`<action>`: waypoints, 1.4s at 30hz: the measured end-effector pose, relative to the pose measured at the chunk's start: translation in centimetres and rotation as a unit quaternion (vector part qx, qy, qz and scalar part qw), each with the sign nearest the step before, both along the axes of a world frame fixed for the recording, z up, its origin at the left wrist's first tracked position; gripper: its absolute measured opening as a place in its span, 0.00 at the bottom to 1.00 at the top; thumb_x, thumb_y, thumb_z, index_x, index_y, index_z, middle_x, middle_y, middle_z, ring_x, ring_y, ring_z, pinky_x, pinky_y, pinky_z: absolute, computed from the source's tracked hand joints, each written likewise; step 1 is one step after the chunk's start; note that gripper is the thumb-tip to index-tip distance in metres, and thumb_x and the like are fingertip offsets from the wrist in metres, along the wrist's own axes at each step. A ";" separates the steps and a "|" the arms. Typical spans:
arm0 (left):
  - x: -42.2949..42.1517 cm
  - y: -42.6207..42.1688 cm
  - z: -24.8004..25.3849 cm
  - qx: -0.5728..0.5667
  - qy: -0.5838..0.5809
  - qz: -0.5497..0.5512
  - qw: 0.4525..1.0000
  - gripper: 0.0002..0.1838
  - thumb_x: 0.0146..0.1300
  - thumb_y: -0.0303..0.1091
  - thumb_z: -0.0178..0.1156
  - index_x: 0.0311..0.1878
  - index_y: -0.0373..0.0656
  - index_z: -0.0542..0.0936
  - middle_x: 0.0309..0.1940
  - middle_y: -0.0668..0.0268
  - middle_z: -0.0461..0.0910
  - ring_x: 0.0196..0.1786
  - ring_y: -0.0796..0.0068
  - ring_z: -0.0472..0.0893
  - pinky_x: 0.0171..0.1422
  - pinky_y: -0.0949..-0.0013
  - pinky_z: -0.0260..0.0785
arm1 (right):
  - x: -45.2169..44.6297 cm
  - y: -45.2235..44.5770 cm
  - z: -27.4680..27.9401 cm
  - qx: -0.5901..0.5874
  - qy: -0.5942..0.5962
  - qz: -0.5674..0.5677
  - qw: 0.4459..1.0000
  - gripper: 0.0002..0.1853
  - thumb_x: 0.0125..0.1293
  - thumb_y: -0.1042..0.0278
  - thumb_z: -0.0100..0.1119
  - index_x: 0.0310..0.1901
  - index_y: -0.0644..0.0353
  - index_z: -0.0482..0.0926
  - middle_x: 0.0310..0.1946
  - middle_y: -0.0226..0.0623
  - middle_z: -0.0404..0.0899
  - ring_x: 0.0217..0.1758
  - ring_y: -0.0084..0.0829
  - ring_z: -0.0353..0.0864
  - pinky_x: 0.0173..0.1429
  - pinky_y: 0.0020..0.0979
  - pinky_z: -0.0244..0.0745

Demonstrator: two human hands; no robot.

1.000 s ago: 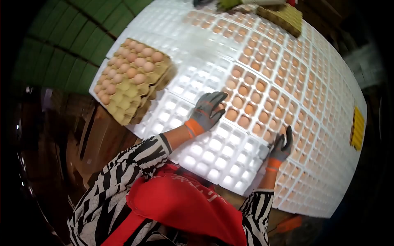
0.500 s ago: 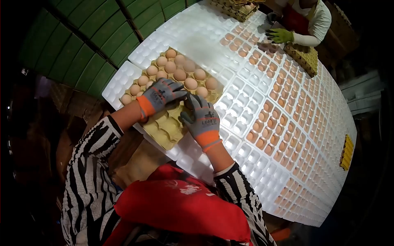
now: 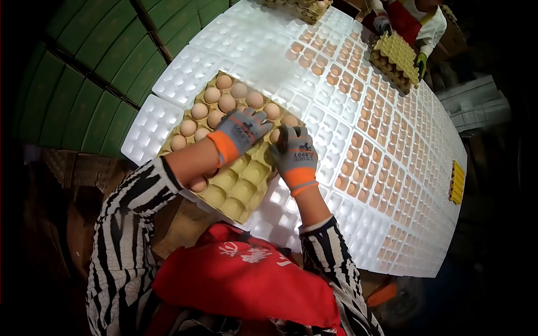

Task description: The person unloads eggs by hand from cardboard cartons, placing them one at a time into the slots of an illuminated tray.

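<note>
A yellow egg tray (image 3: 234, 199) lies before me, with eggs in its far and left cups and bare cups near me. My left hand (image 3: 242, 130), in a grey and orange glove, is over the tray's middle, fingers curled down on eggs that it mostly hides. My right hand (image 3: 294, 152), gloved alike, is at the tray's right edge, its fingers closed around an egg (image 3: 275, 135) that shows in part. Right of it are white foam trays (image 3: 324, 127), some filled with brown eggs (image 3: 357, 140).
Across the table a co-worker (image 3: 417, 19) in gloves holds a stack of yellow trays (image 3: 394, 59). Another egg tray stack (image 3: 302, 10) stands at the far edge. Green boxes (image 3: 84, 73) are piled at the left, and a yellow object (image 3: 456, 182) lies at the right edge.
Both hands went from the foam trays to the yellow tray, then shifted slightly right along it. More bare cups show near me. The co-worker now has both hands on the far tray stack.
</note>
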State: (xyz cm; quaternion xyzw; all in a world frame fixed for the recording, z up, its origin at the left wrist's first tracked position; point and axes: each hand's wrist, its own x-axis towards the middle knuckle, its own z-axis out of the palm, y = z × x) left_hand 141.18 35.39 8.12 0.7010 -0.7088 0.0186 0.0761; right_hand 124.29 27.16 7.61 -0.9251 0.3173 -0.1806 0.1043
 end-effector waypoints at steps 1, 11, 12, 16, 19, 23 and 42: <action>-0.7 -0.8 -0.4 0.066 -0.087 0.030 0.994 0.21 0.54 0.31 0.69 0.54 0.52 0.81 0.48 0.66 0.79 0.52 0.58 0.81 0.56 0.59 0.75 | -0.3 -0.2 0.0 0.137 -0.052 -0.019 0.989 0.22 0.63 0.60 0.70 0.56 0.59 0.81 0.49 0.37 0.81 0.46 0.28 0.82 0.46 0.30 0.79; 5.4 0.1 3.5 -0.003 0.804 0.140 0.578 0.31 0.70 0.42 0.58 0.74 0.45 0.66 0.54 0.60 0.79 0.47 0.71 0.81 0.50 0.71 0.76 | -3.7 -7.3 0.7 0.544 -0.288 -0.030 0.787 0.30 0.62 0.58 0.70 0.65 0.54 0.76 0.51 0.35 0.76 0.47 0.31 0.84 0.44 0.33 0.80; 5.8 -0.3 2.9 0.005 0.830 0.127 0.543 0.30 0.69 0.40 0.60 0.73 0.45 0.68 0.54 0.60 0.79 0.47 0.71 0.81 0.50 0.70 0.76 | -2.5 -7.7 0.1 0.332 -0.215 0.008 0.918 0.29 0.60 0.55 0.72 0.62 0.52 0.78 0.54 0.36 0.75 0.50 0.35 0.84 0.48 0.35 0.81; 5.1 -2.4 3.8 0.095 0.676 0.203 0.702 0.27 0.64 0.35 0.67 0.66 0.43 0.75 0.54 0.61 0.79 0.53 0.69 0.80 0.55 0.68 0.75 | 0.9 -5.6 2.5 0.112 0.114 -0.020 0.987 0.22 0.56 0.50 0.75 0.50 0.48 0.83 0.63 0.41 0.72 0.58 0.44 0.82 0.58 0.41 0.79; 3.5 -4.4 2.0 0.001 0.144 0.037 0.989 0.27 0.51 0.32 0.75 0.57 0.46 0.83 0.60 0.54 0.75 0.56 0.54 0.80 0.61 0.58 0.75 | -0.8 -5.3 2.4 0.188 -0.033 -0.040 0.981 0.22 0.55 0.51 0.74 0.49 0.49 0.84 0.61 0.42 0.74 0.59 0.42 0.81 0.59 0.41 0.79; 0.6 -6.4 2.1 0.093 -0.062 0.105 0.988 0.23 0.49 0.32 0.72 0.52 0.51 0.83 0.62 0.55 0.74 0.56 0.49 0.79 0.58 0.52 0.74 | -8.1 -3.7 0.9 0.352 -0.347 -0.026 0.869 0.25 0.53 0.58 0.78 0.51 0.58 0.84 0.52 0.41 0.81 0.58 0.41 0.79 0.62 0.37 0.75; -26.9 -5.0 -0.4 0.011 0.445 0.036 0.895 0.31 0.43 0.29 0.81 0.56 0.46 0.85 0.60 0.58 0.76 0.61 0.60 0.78 0.64 0.59 0.76 | -43.9 -2.6 -6.3 0.480 -0.324 -0.316 0.751 0.22 0.62 0.72 0.72 0.58 0.60 0.80 0.44 0.33 0.81 0.37 0.22 0.81 0.34 0.24 0.77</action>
